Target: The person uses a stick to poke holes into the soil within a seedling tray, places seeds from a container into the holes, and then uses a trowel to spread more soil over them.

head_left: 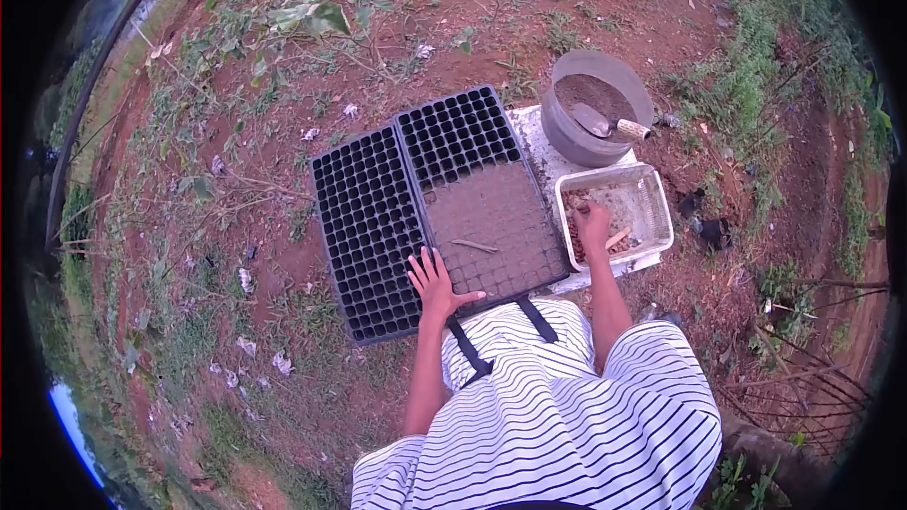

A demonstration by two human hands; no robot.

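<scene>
My left hand (pixel 435 291) lies flat with fingers spread, across the near edge of a black seedling tray (pixel 453 127). Dark soil (pixel 487 212) fills this tray's nearer cells, and the farther cells hold none. A thin twig (pixel 474 246) rests on the soil. To the left is a second seedling tray (pixel 364 227) with bare black cells. My right hand (pixel 592 225) reaches into a white plastic basket (pixel 658 191), fingers drawn together over small reddish-brown pieces (pixel 574 244). Whatever is between those fingers is too small to make out. A pale wooden stick (pixel 619 237) lies beside that hand.
Behind the basket stands a grey bucket (pixel 567 137) of soil with a trowel (pixel 593 121) in it. Bucket and basket sit on a white board (pixel 531 125). Leafy plants (pixel 316 17) grow on the reddish ground beyond. A small black object (pixel 715 231) lies at right.
</scene>
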